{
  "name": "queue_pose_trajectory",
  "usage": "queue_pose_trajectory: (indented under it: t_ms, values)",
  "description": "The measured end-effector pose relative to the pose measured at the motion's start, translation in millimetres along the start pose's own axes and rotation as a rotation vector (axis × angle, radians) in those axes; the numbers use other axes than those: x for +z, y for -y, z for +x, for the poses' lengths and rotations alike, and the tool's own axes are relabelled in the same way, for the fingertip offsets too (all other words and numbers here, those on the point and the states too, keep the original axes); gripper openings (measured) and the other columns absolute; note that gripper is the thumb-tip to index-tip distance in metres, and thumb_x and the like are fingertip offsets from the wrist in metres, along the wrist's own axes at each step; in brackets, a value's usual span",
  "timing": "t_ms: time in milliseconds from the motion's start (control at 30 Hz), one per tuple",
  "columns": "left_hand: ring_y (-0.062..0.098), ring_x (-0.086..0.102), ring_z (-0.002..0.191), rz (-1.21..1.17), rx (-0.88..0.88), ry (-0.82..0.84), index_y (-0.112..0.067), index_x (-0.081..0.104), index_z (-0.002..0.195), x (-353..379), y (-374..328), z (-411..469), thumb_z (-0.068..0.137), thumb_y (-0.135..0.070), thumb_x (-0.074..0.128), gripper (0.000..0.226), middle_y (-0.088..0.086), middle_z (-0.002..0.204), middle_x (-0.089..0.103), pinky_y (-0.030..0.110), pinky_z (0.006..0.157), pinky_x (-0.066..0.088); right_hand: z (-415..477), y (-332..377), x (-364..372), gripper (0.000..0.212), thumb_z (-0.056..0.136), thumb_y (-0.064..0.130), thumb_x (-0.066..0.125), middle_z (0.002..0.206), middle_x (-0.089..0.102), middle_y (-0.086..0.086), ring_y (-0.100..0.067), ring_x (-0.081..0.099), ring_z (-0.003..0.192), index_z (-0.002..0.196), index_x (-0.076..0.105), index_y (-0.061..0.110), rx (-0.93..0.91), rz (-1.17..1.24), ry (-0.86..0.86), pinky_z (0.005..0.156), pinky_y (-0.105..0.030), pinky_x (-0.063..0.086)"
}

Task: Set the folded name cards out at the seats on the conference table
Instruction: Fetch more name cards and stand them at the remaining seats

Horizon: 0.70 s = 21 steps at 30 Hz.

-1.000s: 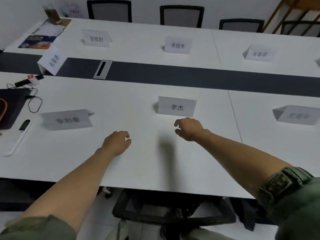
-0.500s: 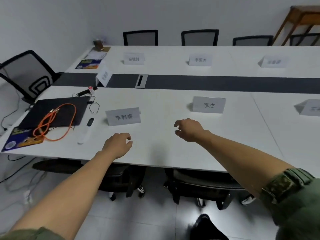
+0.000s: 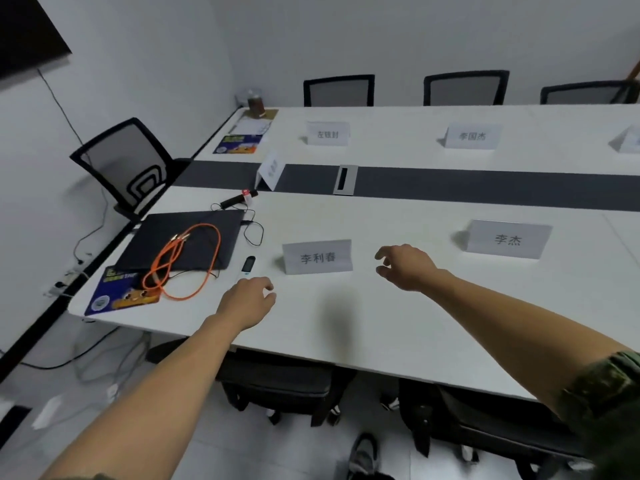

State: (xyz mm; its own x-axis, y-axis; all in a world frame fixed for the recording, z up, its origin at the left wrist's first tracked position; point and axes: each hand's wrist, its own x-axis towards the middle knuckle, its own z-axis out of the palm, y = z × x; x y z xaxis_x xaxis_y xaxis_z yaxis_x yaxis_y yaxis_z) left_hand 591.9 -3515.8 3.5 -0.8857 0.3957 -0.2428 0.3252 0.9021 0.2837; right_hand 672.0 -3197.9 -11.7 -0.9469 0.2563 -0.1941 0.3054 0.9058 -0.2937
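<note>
Near left: dark flat pad (image 3: 180,237), lying flat; orange cable (image 3: 188,263) looped loosely on top, spilling over the near edge. Blue printed leaflet (image 3: 117,296) tucked partly beneath the pad's near-left corner. Just right of the pad: small white stick-shaped device (image 3: 248,264), dark at the far end. Beyond the pad: black pen-like gadget (image 3: 237,200) with red-and-white tag, thin black wire (image 3: 254,232) trailing nearward. Centre: grey cable hatch (image 3: 345,180) with dark slot. Far left corner: brown container (image 3: 255,102), papers (image 3: 251,126), second blue leaflet (image 3: 238,144). Upper left wall: dark screen (image 3: 27,32). Left, low by the wall: loose cables (image 3: 86,244).
</note>
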Motion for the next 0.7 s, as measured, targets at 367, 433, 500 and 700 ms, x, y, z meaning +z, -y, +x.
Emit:
queue_pose_trajectory:
  t_ms: [367, 433, 500, 700]
  values:
    - [0.019, 0.059, 0.085, -0.228, -0.095, 0.087, -0.022, 0.064, 0.111, -24, 74, 98, 0.089, -0.034, 0.056, 0.026, 0.001, 0.088, 0.062, 0.029, 0.071, 0.046, 96, 54, 18, 0.040, 0.093, 0.037, 0.055, 0.117, 0.068, -0.002, -0.023, 0.061, 0.103, 0.131, 0.053, 0.023, 0.171, 0.117, 0.051, 0.085, -0.036, 0.052]
    - [0.019, 0.059, 0.083, -0.301, -0.105, 0.123, -0.020, 0.064, 0.109, -21, 78, 112, 0.089, -0.033, 0.057, 0.025, 0.003, 0.091, 0.062, 0.027, 0.068, 0.042, 102, 59, 21, 0.040, 0.093, 0.035, 0.055, 0.116, 0.069, -0.002, -0.023, 0.061, 0.103, 0.131, 0.053, 0.022, 0.207, 0.140, 0.048, 0.084, -0.035, 0.051]
    - [0.021, 0.063, 0.085, -0.359, -0.103, 0.196, -0.019, 0.064, 0.105, -17, 91, 138, 0.088, -0.035, 0.058, 0.024, 0.007, 0.098, 0.064, 0.026, 0.066, 0.044, 113, 69, 29, 0.040, 0.093, 0.035, 0.056, 0.118, 0.068, -0.002, -0.023, 0.061, 0.105, 0.131, 0.053, 0.022, 0.286, 0.182, 0.038, 0.086, -0.036, 0.051]
    - [0.024, 0.060, 0.085, -0.600, -0.131, 0.346, -0.018, 0.064, 0.087, -5, 92, 197, 0.087, -0.024, 0.056, 0.010, 0.011, 0.104, 0.064, 0.029, 0.069, 0.049, 131, 78, 48, 0.046, 0.092, 0.034, 0.060, 0.124, 0.065, -0.006, -0.025, 0.059, 0.113, 0.135, 0.051, 0.018, 0.516, 0.312, -0.005, 0.092, -0.036, 0.049]
